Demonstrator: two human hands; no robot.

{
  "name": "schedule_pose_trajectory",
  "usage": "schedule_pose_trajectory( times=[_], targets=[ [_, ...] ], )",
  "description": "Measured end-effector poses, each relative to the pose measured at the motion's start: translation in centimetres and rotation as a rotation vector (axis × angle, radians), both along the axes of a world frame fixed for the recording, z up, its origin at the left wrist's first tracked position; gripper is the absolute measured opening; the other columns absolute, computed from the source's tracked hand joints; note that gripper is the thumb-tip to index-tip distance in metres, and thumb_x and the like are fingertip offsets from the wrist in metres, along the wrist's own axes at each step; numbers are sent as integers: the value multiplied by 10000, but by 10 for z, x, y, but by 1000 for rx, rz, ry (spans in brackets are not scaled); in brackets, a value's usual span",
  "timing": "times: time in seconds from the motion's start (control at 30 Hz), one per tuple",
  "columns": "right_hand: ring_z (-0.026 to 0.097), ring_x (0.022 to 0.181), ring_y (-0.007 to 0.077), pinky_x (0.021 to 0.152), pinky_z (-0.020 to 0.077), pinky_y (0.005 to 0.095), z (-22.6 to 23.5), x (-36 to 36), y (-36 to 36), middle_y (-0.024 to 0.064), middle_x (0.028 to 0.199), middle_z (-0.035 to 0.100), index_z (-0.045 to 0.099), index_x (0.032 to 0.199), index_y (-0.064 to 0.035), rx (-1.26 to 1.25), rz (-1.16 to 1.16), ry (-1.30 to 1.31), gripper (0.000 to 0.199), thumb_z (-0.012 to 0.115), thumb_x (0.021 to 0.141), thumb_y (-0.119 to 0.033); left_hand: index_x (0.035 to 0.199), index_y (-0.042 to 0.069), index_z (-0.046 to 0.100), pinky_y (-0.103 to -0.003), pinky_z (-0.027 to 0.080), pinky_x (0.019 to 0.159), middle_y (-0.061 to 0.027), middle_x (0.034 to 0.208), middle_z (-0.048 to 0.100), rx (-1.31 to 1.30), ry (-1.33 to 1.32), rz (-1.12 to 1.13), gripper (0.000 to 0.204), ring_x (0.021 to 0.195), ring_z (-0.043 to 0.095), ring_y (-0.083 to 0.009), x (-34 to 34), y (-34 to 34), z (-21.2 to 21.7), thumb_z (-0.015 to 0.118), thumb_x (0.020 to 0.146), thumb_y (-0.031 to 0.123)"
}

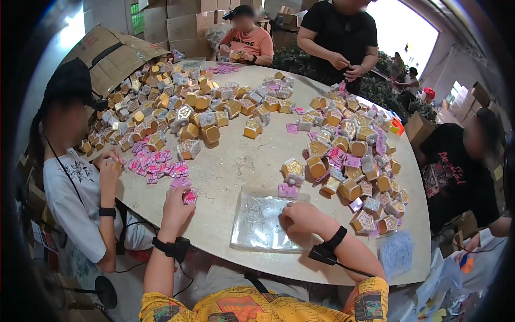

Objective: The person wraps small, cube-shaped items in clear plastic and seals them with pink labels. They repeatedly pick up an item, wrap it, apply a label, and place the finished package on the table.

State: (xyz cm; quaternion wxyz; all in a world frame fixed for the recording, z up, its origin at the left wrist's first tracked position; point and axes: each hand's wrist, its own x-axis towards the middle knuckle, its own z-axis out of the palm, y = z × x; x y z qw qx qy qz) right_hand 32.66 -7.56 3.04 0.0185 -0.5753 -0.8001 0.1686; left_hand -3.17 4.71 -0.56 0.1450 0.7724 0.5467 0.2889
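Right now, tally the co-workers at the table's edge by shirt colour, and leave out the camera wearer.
White shirt: 1
Orange shirt: 1
Black shirts: 2, one standing at the far side, one at the right edge
Total: 4

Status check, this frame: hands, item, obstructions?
Left hand pinching a pink packet. Right hand resting on clear plastic sheet. Nothing between them.

Glossy clear plastic bag (pixel 263 221) under the right hand (pixel 301 216). Left hand (pixel 177 206) holds shiny pink foil packets (pixel 189 196). Small boxes (pixel 351 188) look like card with glittery gold and silver faces. The table (pixel 230 161) is matt, pale, faintly marbled. Stacked cartons (pixel 185 27) are plain brown cardboard.
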Motion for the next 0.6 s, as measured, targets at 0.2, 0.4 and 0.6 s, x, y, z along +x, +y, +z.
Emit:
schedule_pose_trajectory(
  times=[0.2, 0.4, 0.6],
  targets=[
    [626, 816, 347, 717, 502, 434, -23, 4, 1, 161, 815, 633, 678, 777, -35, -2, -18, 99, 149, 631, 699, -154, 1062, 9, 605, -411, 454, 902, -189, 1060, 587, -17, -72, -49, 374, 1032, 558, -355, 9, -3, 11, 666, 710, 118],
    [623, 795, 348, 708, 501, 431, -14, -1, 0, 157, 818, 641, 684, 777, -46, 18, 20, 135, 143, 607, 723, -152, 1058, -1, 604, -383, 493, 847, -187, 1036, 598, -67, -196, -67, 349, 949, 613, -335, 8, 2, 11, 650, 725, 92],
    [623, 793, 343, 705, 499, 423, 5, -1, -1, 151, 804, 647, 688, 776, -51, 78, 2, 224, 121, 627, 709, -130, 1126, 0, 578, -317, 497, 794, -127, 1024, 607, -119, -374, -140, 375, 892, 620, -217, 7, 6, 3, 627, 757, 53]
  ],
)
